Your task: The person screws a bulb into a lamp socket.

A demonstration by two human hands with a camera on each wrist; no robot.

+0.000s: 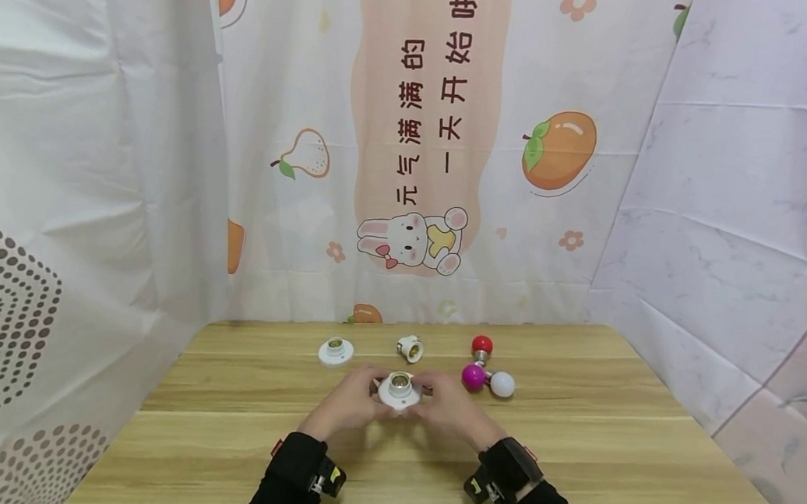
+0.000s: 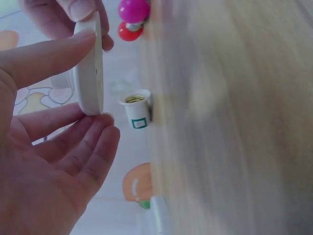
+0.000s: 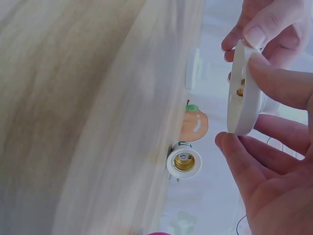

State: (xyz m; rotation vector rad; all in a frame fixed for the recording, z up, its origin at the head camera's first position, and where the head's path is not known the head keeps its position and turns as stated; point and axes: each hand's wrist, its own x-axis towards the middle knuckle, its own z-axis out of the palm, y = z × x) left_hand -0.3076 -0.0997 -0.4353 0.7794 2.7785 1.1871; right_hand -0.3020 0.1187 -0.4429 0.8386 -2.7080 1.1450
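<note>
Both hands hold a white round lamp holder [image 1: 399, 398] above the table, its threaded socket facing up. The left hand [image 1: 351, 404] pinches one side of its rim, thumb on the socket side and fingers at the edge. From the opposite side, the right hand [image 1: 459, 410] grips the rim the same way. Brass terminals on the underside [image 3: 239, 92] show in the right wrist view. Beyond the hands lies a white socket adapter [image 1: 410, 349], its brass-lined opening visible. A second round lamp holder [image 1: 335, 353] sits flat to its left.
Right of the adapter, a red bulb [image 1: 482, 343], a magenta bulb [image 1: 473, 377] and a white bulb [image 1: 503, 385] lie with their bases together. Everything is on a wood-grain table [image 1: 572, 451]. A printed curtain [image 1: 292, 236] hangs behind the table's back edge.
</note>
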